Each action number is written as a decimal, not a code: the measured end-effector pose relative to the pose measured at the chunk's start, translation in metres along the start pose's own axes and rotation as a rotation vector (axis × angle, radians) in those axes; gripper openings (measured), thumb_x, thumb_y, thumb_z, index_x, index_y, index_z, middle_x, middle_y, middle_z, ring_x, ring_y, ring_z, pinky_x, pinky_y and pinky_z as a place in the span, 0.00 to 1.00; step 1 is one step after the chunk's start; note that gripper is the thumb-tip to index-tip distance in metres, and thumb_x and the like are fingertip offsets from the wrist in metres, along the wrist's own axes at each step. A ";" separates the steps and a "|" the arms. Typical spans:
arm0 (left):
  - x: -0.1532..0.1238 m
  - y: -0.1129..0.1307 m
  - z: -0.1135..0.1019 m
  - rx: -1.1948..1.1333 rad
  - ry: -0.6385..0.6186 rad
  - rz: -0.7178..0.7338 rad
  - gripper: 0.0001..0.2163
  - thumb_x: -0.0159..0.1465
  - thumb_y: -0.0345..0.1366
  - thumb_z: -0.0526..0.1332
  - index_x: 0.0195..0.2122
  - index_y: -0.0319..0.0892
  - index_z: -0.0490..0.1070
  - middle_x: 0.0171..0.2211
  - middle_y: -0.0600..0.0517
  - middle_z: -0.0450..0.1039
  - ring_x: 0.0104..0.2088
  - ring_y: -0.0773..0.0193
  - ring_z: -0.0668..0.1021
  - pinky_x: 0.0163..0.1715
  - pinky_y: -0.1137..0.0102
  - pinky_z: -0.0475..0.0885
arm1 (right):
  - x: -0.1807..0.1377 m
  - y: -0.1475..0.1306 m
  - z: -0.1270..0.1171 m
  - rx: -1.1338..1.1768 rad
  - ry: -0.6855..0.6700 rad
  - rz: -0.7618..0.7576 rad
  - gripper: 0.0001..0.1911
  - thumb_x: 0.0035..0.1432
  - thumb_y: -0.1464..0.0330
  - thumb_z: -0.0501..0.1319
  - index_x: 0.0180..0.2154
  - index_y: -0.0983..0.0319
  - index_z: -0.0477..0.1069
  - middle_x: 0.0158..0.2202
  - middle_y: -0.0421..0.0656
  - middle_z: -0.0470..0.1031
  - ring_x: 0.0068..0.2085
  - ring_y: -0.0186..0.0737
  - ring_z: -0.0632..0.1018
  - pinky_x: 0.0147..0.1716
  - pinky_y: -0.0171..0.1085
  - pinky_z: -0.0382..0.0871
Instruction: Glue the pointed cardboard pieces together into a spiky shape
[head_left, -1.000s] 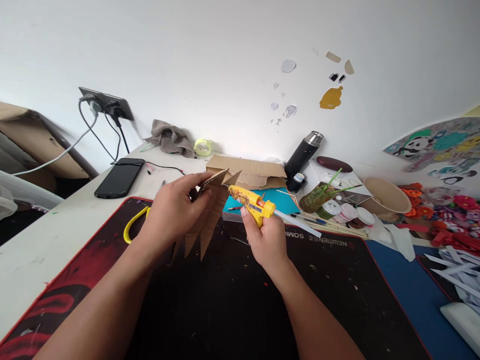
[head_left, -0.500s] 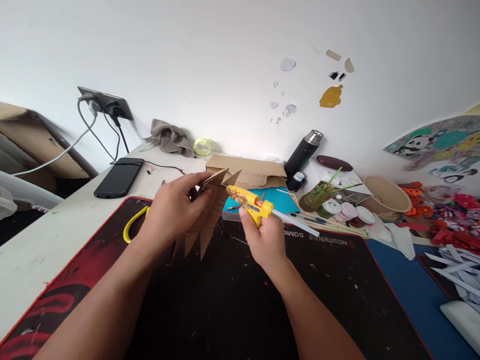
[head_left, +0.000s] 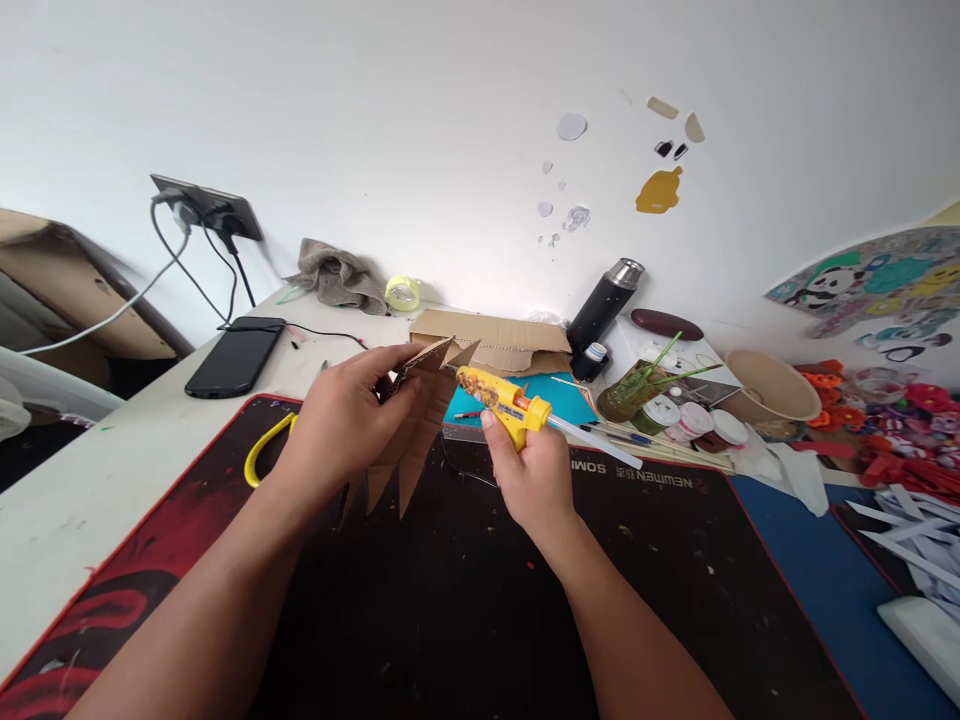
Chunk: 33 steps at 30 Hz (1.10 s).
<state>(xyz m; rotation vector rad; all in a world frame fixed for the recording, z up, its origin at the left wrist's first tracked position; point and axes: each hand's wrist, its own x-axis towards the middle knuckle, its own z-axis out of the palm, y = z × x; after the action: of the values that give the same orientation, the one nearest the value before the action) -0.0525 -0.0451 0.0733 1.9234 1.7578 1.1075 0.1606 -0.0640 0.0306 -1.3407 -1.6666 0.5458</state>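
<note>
My left hand point(head_left: 341, 420) is closed on a brown cardboard piece point(head_left: 420, 420) with pointed spikes hanging down, held above the black desk mat point(head_left: 450, 600). My right hand point(head_left: 529, 485) grips a yellow hot glue gun point(head_left: 506, 402) with a clear glue stick point(head_left: 600, 445) sticking out of its back. The gun's nozzle touches the top edge of the cardboard piece, just right of my left fingertips.
A phone point(head_left: 236, 357) on a cable lies at the back left, yellow-handled scissors point(head_left: 262, 450) under my left wrist. Behind are a flat cardboard box point(head_left: 495, 340), a black flask point(head_left: 604, 305), paint pots point(head_left: 675, 415), a paper bowl point(head_left: 776, 390) and paper scraps point(head_left: 907, 470).
Hands and glue gun stay almost still on the cardboard; only a slight shift of the view.
</note>
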 end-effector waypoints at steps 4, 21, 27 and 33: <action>0.000 0.001 0.000 -0.007 -0.005 0.001 0.20 0.66 0.44 0.63 0.58 0.52 0.81 0.48 0.52 0.86 0.40 0.55 0.83 0.38 0.67 0.75 | 0.001 0.000 -0.001 -0.004 0.003 0.009 0.21 0.71 0.53 0.59 0.30 0.60 0.75 0.14 0.37 0.65 0.21 0.39 0.74 0.22 0.34 0.63; 0.001 0.000 0.002 -0.003 -0.003 0.009 0.20 0.66 0.44 0.63 0.58 0.53 0.81 0.49 0.53 0.86 0.42 0.55 0.84 0.39 0.68 0.76 | 0.002 0.000 -0.003 0.012 0.012 0.023 0.22 0.71 0.54 0.59 0.28 0.59 0.74 0.14 0.38 0.66 0.21 0.39 0.74 0.22 0.34 0.63; 0.000 -0.001 0.001 0.005 0.005 0.016 0.20 0.66 0.44 0.63 0.58 0.54 0.81 0.49 0.54 0.86 0.43 0.55 0.84 0.39 0.68 0.76 | 0.002 0.000 -0.004 0.007 0.022 0.033 0.21 0.71 0.53 0.60 0.32 0.60 0.77 0.15 0.38 0.68 0.21 0.39 0.75 0.23 0.35 0.64; -0.001 0.001 0.001 -0.004 0.004 0.007 0.19 0.65 0.44 0.63 0.57 0.53 0.82 0.49 0.54 0.86 0.42 0.55 0.84 0.39 0.67 0.77 | 0.002 0.000 -0.005 0.029 0.022 0.051 0.21 0.71 0.52 0.59 0.33 0.60 0.77 0.15 0.38 0.67 0.20 0.39 0.74 0.22 0.34 0.63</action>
<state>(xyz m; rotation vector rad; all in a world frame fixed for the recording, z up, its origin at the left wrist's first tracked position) -0.0512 -0.0461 0.0735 1.9276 1.7507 1.1166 0.1650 -0.0630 0.0337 -1.3664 -1.6047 0.5811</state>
